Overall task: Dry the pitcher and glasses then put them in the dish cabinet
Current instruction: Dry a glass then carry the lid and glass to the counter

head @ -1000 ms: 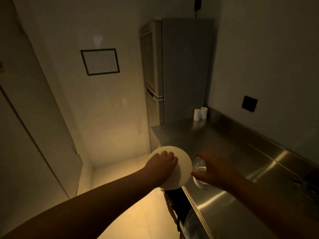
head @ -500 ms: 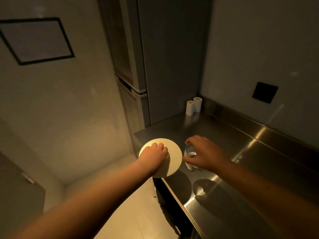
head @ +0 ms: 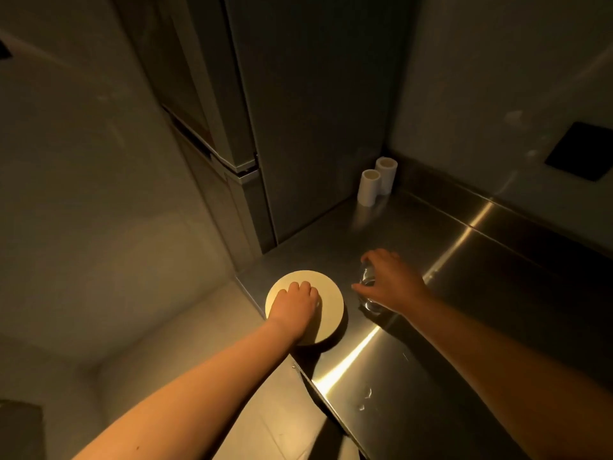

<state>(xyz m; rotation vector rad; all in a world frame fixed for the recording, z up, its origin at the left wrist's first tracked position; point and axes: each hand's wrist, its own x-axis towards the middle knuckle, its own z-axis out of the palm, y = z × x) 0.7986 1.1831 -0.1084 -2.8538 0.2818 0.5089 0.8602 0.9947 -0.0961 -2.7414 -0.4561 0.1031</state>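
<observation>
A clear drinking glass [head: 369, 305] stands on the steel counter [head: 464, 327], near its left end. My right hand [head: 391, 280] reaches down over the glass with fingers around its rim, hiding most of it. Left of the glass, a round cream roll [head: 326, 293] with a flat top rests at the counter's front left corner. My left hand [head: 293, 305] lies curled on top of the roll and grips it. No pitcher is in view.
Two small white rolls [head: 370, 190] stand in the back corner of the counter against a tall grey fridge [head: 298, 111]. A black plate [head: 580, 151] is on the right wall. The floor [head: 265, 410] drops away left of the counter edge.
Both hands have come down and forward. The cream roll went from the air beside the counter to resting on its corner. The glass is now down on the counter. The view tilted downward.
</observation>
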